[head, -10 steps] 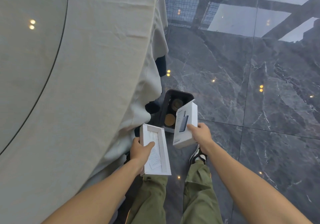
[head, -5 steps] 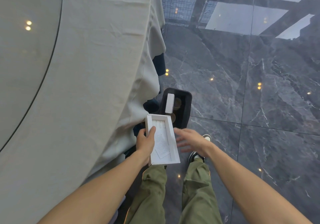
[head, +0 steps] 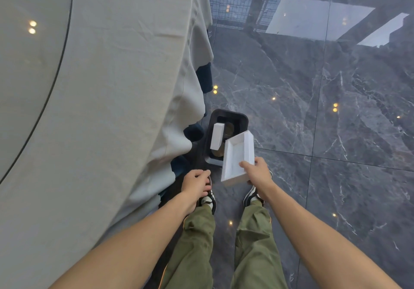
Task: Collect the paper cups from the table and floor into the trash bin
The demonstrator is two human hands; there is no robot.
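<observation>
A black trash bin (head: pixel 243 118) stands on the floor beside the table's cloth, just ahead of my feet. Inside it a white box lid (head: pixel 216 136) leans upright, and the brown tops of paper cups (head: pixel 229 129) show behind and below it. My right hand (head: pixel 257 173) grips the near end of a white open box tray (head: pixel 236 154), tilted over the bin's near right corner. My left hand (head: pixel 196 184) hangs lower by the tablecloth with its fingers curled and nothing in it.
A round table under a pale grey cloth (head: pixel 112 87) fills the left side, its folds hanging next to the bin. Glossy dark marble floor (head: pixel 313 109) spreads to the right. My legs in green trousers and dark shoes (head: pixel 252 195) stand below the bin.
The white box lid left my right hand and now leans in the bin. The open tray passed from my left hand to my right, and my left hand dropped away with nothing in it.
</observation>
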